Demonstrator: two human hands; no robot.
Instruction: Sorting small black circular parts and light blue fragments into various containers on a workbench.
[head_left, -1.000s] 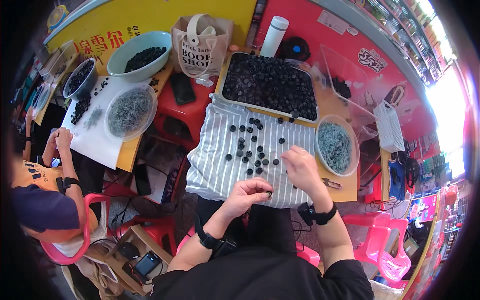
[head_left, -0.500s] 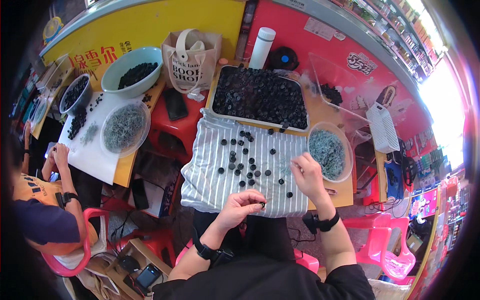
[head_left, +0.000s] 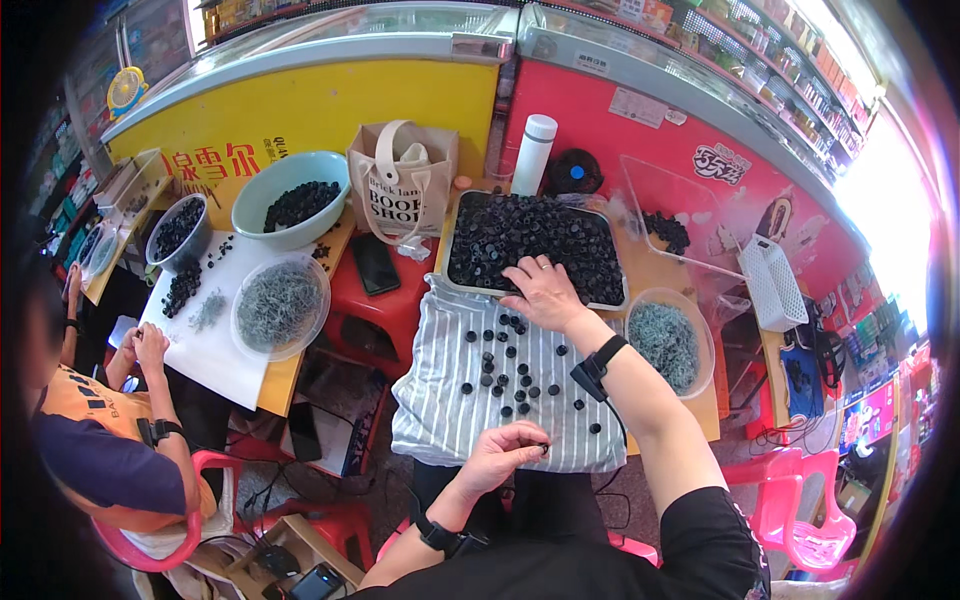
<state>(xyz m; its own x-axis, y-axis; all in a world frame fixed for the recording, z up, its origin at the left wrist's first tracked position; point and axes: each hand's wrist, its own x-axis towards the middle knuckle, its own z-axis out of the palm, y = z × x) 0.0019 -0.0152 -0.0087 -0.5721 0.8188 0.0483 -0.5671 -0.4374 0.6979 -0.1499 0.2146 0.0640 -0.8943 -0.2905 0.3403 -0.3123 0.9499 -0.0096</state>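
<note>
Near the front edge of the striped cloth (head_left: 440,400), my left hand (head_left: 500,458) pinches a small round black part (head_left: 543,448) between thumb and fingertips. My right hand (head_left: 546,292) reaches across to the near rim of a tray (head_left: 612,303), its fingers spread over the many small black parts (head_left: 520,235) heaped inside. Whether its fingertips grip one of them I cannot make out. Several loose black round pieces (head_left: 511,352) lie scattered on the cloth between my hands. To the right of my right forearm stands a clear round tub (head_left: 708,362) of grey-green thin pieces (head_left: 664,345).
A white bottle (head_left: 534,155) and a canvas bag (head_left: 405,175) stand behind. On the left, another person's hands (head_left: 148,345) work at a table with a green basin (head_left: 247,215) and a tub of grey-green pieces (head_left: 281,303). A phone (head_left: 375,264) lies on a red stool (head_left: 395,310).
My right hand has moved from beside the grey-green tub, up and left to the black parts in the tray. My left hand keeps its pinch. The whole view has shifted.
</note>
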